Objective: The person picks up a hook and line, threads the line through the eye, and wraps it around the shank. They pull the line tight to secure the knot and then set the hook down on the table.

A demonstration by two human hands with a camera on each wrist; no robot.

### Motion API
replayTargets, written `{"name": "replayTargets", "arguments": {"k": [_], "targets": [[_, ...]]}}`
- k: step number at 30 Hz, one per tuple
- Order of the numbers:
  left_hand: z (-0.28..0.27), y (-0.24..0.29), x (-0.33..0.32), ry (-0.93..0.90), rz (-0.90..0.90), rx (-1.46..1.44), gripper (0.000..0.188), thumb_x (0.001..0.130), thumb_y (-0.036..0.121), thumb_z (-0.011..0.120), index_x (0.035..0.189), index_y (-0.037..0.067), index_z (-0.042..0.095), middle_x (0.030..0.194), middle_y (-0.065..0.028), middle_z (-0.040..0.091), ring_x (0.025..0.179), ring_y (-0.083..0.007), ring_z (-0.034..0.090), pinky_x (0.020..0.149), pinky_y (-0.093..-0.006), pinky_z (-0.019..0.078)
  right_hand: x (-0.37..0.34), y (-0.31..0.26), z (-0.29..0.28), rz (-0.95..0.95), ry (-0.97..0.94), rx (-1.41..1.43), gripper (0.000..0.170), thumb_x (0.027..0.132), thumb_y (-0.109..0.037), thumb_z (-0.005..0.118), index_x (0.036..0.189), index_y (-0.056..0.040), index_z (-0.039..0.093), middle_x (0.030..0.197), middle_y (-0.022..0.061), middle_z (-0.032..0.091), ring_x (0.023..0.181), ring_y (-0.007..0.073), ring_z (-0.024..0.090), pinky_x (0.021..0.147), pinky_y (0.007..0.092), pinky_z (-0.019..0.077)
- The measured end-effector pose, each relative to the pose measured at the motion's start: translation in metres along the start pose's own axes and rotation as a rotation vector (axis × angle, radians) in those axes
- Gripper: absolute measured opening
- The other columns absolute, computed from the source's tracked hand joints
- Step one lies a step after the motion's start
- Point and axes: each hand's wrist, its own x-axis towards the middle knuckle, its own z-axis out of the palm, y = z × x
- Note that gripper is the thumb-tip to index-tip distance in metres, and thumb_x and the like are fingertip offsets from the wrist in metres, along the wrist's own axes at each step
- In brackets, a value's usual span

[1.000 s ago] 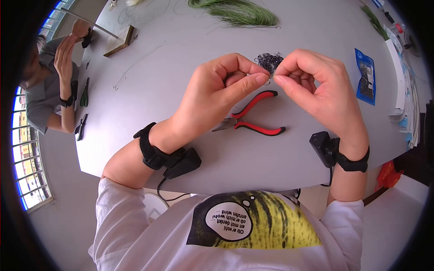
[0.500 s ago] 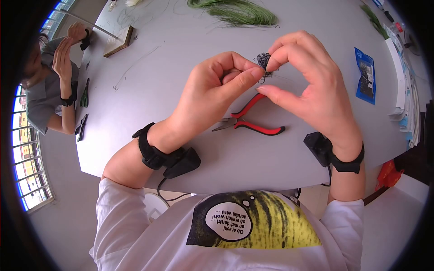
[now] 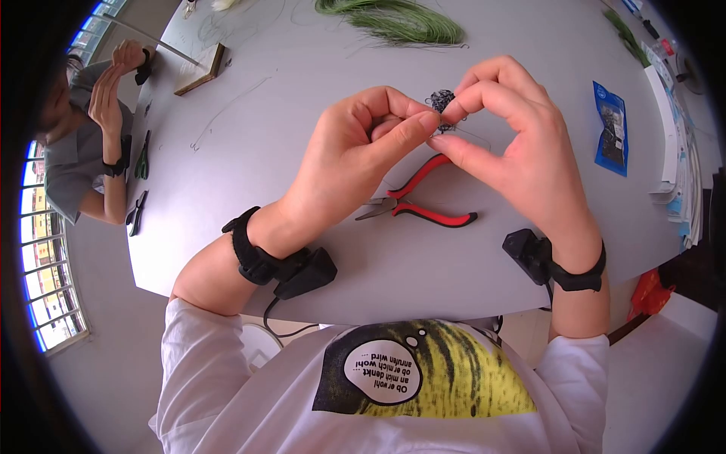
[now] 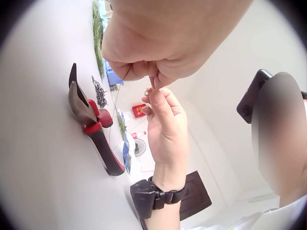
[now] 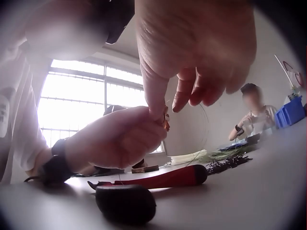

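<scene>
My left hand (image 3: 352, 155) pinches a tiny metal piece, apparently a fish hook, between thumb and forefinger. A dark small ring (image 4: 147, 93) shows at those fingertips in the left wrist view. My right hand (image 3: 525, 144) bends toward the same spot, thumb and forefinger apart, its thumb touching the left fingertips. Thin line (image 3: 475, 136) loops out beside the right hand. Behind the fingertips lies a heap of dark fish hooks (image 3: 441, 99), partly hidden. Red-handled pliers (image 3: 435, 216) lie spread on the table below the hands.
Green line bundles (image 3: 401, 23) lie at the back. A blue packet (image 3: 611, 129) and stacked papers (image 3: 684, 151) are at right. At left are a wooden block (image 3: 200, 69), scissors (image 3: 136, 213) and another person (image 3: 83, 144). A loose line with a hook (image 3: 195, 147) lies mid-left.
My right hand parted from the left fingertips, its thumb and forefinger spreading, then its thumb came back against them. My left hand shifted slightly left and kept its pinch.
</scene>
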Motion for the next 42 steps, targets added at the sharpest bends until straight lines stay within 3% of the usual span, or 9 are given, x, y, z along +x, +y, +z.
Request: {"name": "replayTargets", "arguments": {"k": [4,13,32,34,38,40,42], "targets": [[0.001,0.000,0.000,0.002,-0.003,-0.006,0.016,0.096,0.019,0.061,0.093,0.003,0.062,0.066,0.0095,0.047,0.056,-0.0003,0.029,0.049,-0.0193,0.0213,-0.001,0.000,-0.001,0.075,-0.058,0.112,0.013,0.073,-0.004,0.074,0.079,-0.0029,0.063,0.092,0.0041,0.057,0.088,0.0167,0.057,0.081,0.0276,0.0438],[0.000,0.000,0.000,-0.009,-0.001,-0.003,0.015,0.095,0.018,0.062,0.093,0.003,0.062,0.064,0.0099,0.045,0.056,-0.0002,0.028,0.049,-0.0196,0.0209,0.000,0.002,-0.001,0.065,-0.046,0.232,0.009,0.075,-0.001,0.071,0.078,-0.0027,0.062,0.091,0.0048,0.058,0.086,0.0174,0.057,0.081,0.0276,0.0438],[0.002,0.002,0.000,-0.001,-0.062,0.147,0.018,0.096,0.021,0.061,0.096,0.003,0.061,0.074,0.0086,0.052,0.060,0.0012,0.034,0.052,-0.0181,0.0252,0.001,0.006,-0.004,0.049,-0.064,0.237,0.009,0.076,-0.002,0.070,0.080,-0.0025,0.062,0.091,0.0045,0.059,0.084,0.0172,0.057,0.078,0.0276,0.0440],[0.002,0.007,0.002,0.029,-0.172,0.109,0.020,0.098,0.023,0.058,0.099,0.003,0.060,0.070,0.0094,0.046,0.058,0.0000,0.031,0.052,-0.0183,0.0247,0.003,0.003,-0.007,0.049,0.019,0.119,0.009,0.077,-0.002,0.070,0.079,-0.0025,0.061,0.088,0.0042,0.060,0.079,0.0159,0.056,0.073,0.0269,0.0438],[-0.002,0.013,0.007,0.046,-0.210,-0.054,0.020,0.098,0.024,0.057,0.099,0.004,0.060,0.067,0.0102,0.037,0.056,-0.0015,0.025,0.050,-0.0193,0.0223,0.002,-0.013,-0.018,-0.030,0.153,-0.013,0.009,0.078,-0.002,0.070,0.079,-0.0025,0.061,0.085,0.0042,0.061,0.071,0.0138,0.054,0.064,0.0243,0.0430],[-0.006,0.012,0.010,-0.008,-0.188,-0.292,0.024,0.096,0.026,0.061,0.099,0.002,0.059,0.064,0.0097,0.037,0.054,-0.0025,0.025,0.048,-0.0207,0.0232,-0.003,-0.021,-0.018,0.016,-0.045,0.289,0.008,0.078,-0.002,0.070,0.081,-0.0020,0.063,0.085,0.0044,0.061,0.064,0.0118,0.052,0.054,0.0219,0.0396],[-0.003,0.019,0.011,0.003,-0.192,-0.329,0.020,0.097,0.024,0.059,0.095,0.005,0.059,0.064,0.0099,0.032,0.054,-0.0024,0.023,0.048,-0.0208,0.0208,-0.007,-0.027,-0.014,0.046,-0.147,0.297,0.008,0.078,-0.001,0.070,0.084,-0.0003,0.065,0.089,0.0055,0.064,0.066,0.0121,0.057,0.052,0.0218,0.0424]]}}
